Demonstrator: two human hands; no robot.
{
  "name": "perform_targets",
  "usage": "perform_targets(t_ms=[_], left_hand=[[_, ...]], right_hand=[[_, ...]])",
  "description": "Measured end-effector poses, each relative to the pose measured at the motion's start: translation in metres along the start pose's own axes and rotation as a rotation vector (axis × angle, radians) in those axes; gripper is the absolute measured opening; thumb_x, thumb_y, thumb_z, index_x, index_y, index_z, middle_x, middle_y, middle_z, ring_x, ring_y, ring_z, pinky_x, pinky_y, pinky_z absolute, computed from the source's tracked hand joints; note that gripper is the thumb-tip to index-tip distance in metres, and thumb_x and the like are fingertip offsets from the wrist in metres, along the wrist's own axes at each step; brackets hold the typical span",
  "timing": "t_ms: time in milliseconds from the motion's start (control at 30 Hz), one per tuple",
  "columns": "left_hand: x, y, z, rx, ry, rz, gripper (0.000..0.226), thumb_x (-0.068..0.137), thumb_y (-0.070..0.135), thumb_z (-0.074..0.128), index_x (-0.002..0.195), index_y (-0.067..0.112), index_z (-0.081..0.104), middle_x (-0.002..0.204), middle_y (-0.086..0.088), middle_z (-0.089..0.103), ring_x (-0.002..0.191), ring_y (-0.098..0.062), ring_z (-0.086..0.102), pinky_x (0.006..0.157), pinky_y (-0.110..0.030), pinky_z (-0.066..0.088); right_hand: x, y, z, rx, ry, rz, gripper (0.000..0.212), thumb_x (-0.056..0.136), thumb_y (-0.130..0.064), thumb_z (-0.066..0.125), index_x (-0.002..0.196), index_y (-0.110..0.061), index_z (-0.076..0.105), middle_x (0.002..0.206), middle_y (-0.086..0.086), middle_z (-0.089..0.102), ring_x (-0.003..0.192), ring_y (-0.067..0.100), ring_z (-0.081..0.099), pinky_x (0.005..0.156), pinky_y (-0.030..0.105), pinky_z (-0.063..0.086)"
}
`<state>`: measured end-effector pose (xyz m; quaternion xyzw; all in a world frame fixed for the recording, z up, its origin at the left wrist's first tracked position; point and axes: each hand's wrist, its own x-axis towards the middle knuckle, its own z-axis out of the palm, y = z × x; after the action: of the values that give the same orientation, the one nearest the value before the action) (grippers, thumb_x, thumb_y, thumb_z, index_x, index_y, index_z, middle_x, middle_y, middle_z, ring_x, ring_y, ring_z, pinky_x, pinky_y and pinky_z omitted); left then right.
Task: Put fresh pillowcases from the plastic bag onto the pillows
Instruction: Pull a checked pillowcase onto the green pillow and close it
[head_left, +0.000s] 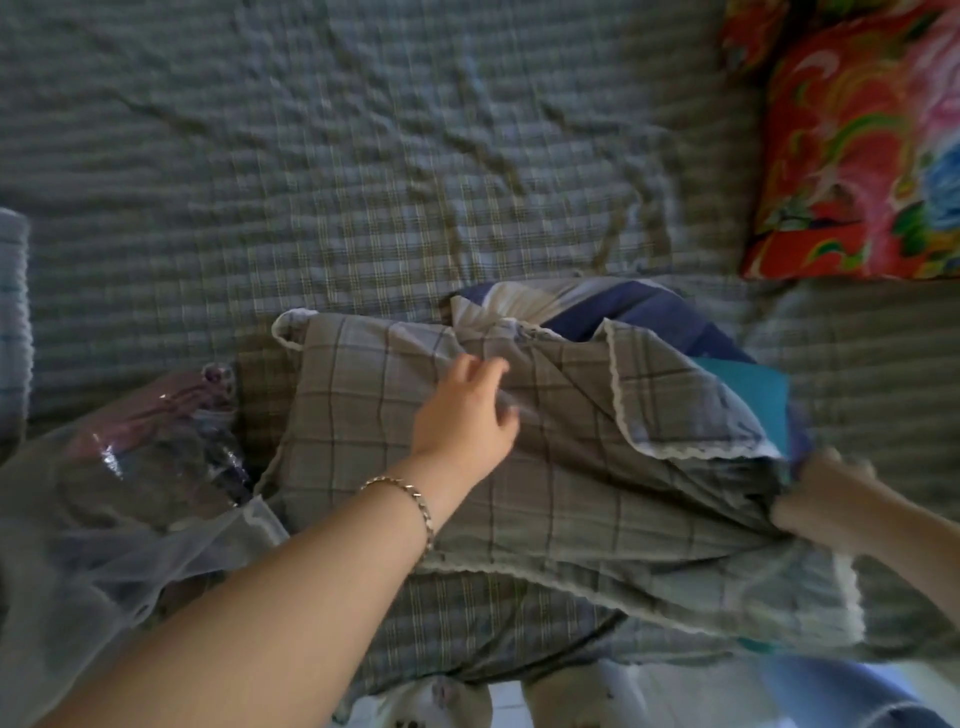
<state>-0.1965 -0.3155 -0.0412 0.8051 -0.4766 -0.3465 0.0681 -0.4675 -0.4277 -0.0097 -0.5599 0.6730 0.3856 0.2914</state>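
Bedroom, green checked bed sheet (363, 156) | grey plaid lace-edged pillowcase (571, 509) half over blue-white pillow (649, 314) | left grip (467, 410) relaxed, pressing it | right grip (826, 493) blurred, seemingly pinching its hem | risk: pillow bunches, hem slips.

home bedroom: checked bedsheet (363, 156), floral pillow (857, 156)

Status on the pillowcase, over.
Left hand rests on plaid pillowcase. Right hand at its right edge, grip blurred. Pillow partly in, blue end showing. Plastic bag beside, not blocking.

Plastic bag (104, 499) lies left of the pillow (639, 312); what seems another pillow (852, 156) lies behind-right.
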Motion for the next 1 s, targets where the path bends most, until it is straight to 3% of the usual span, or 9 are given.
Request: perform_targets(t_ms=[67, 167, 267, 333, 500, 600, 700, 833, 1000], left_hand=[[0.017, 0.023, 0.007, -0.108, -0.166, 0.032, 0.06, 0.085, 0.039, 0.061, 0.137, 0.026, 0.035, 0.137, -0.003, 0.038, 0.115, -0.023, 0.05, 0.088, -0.037, 0.049], [0.033, 0.05, 0.028, -0.14, -0.355, 0.02, 0.064, 0.084, 0.034, 0.064, 0.138, 0.022, 0.033, 0.131, -0.008, 0.051, 0.118, -0.027, 0.051, 0.095, -0.037, 0.045], [0.033, 0.059, 0.043, -0.088, -0.275, -0.012, 0.046, 0.087, 0.027, 0.059, 0.129, 0.019, 0.043, 0.12, -0.011, 0.06, 0.112, -0.03, 0.055, 0.091, -0.037, 0.045], [0.034, 0.058, 0.04, -0.162, -0.214, -0.036, 0.034, 0.089, 0.024, 0.057, 0.122, 0.021, 0.051, 0.113, -0.009, 0.063, 0.107, -0.029, 0.057, 0.089, -0.035, 0.047], [0.065, 0.051, 0.015, 0.081, -0.039, 0.095, 0.054, 0.081, 0.018, 0.066, 0.131, 0.022, 0.045, 0.133, -0.003, 0.04, 0.123, -0.023, 0.041, 0.096, -0.036, 0.044], [0.096, 0.038, 0.008, 0.493, -0.325, 0.035, 0.085, 0.077, 0.021, 0.067, 0.146, 0.026, 0.017, 0.148, -0.004, 0.026, 0.137, -0.026, 0.024, 0.111, -0.046, 0.026], [0.099, 0.026, 0.016, 0.576, -0.431, -0.016, 0.066, 0.08, 0.022, 0.063, 0.138, 0.023, 0.033, 0.132, -0.007, 0.049, 0.12, -0.027, 0.047, 0.103, -0.042, 0.037], [0.066, 0.022, 0.011, 0.514, -0.264, -0.042, 0.028, 0.085, 0.023, 0.056, 0.113, 0.024, 0.056, 0.11, -0.004, 0.061, 0.101, -0.026, 0.058, 0.078, -0.033, 0.048], [0.033, 0.018, -0.072, 0.421, -0.147, 0.007, 0.017, 0.08, 0.014, 0.055, 0.093, 0.024, 0.056, 0.1, -0.002, 0.064, 0.09, -0.026, 0.061, 0.071, -0.033, 0.049]], right_hand=[[-0.005, -0.03, -0.015, 0.099, 0.112, -0.14, 0.091, 0.068, -0.034, 0.074, 0.143, -0.015, 0.025, 0.138, 0.019, 0.031, 0.125, 0.036, 0.033, 0.1, 0.041, 0.038], [-0.004, -0.078, -0.023, 0.073, 0.24, -0.406, 0.116, 0.054, -0.056, 0.077, 0.145, -0.024, 0.013, 0.145, 0.011, 0.026, 0.133, 0.033, 0.026, 0.106, 0.046, 0.029], [0.011, -0.093, -0.017, -0.069, 0.377, -0.601, 0.055, 0.073, -0.046, 0.068, 0.118, -0.021, 0.049, 0.115, 0.01, 0.056, 0.099, 0.027, 0.052, 0.08, 0.035, 0.042], [0.022, -0.076, -0.024, 0.157, 0.458, -0.593, 0.014, 0.084, -0.03, 0.062, 0.087, -0.016, 0.06, 0.084, 0.006, 0.062, 0.074, 0.024, 0.052, 0.063, 0.031, 0.039], [0.045, -0.003, -0.034, 0.502, 0.443, -0.166, 0.029, 0.091, -0.022, 0.055, 0.08, 0.003, 0.065, 0.057, 0.003, 0.05, 0.053, 0.017, 0.044, 0.047, 0.025, 0.031], [0.053, -0.014, -0.026, 0.749, 0.127, -0.133, 0.061, 0.076, -0.057, 0.064, 0.108, -0.005, 0.06, 0.081, 0.007, 0.062, 0.071, 0.019, 0.057, 0.061, 0.027, 0.046], [0.05, -0.029, -0.019, 0.737, -0.052, -0.086, 0.126, 0.041, -0.066, 0.081, 0.143, -0.016, 0.026, 0.139, 0.01, 0.044, 0.122, 0.031, 0.047, 0.099, 0.046, 0.041], [0.021, -0.032, -0.005, 0.611, 0.259, -0.173, 0.089, 0.061, -0.044, 0.082, 0.132, -0.013, 0.036, 0.126, 0.01, 0.054, 0.108, 0.031, 0.055, 0.083, 0.038, 0.047], [-0.05, -0.035, -0.033, 0.774, 0.234, -0.409, 0.062, 0.065, -0.024, 0.082, 0.117, -0.018, 0.048, 0.088, -0.009, 0.054, 0.077, 0.011, 0.05, 0.062, 0.025, 0.038]])
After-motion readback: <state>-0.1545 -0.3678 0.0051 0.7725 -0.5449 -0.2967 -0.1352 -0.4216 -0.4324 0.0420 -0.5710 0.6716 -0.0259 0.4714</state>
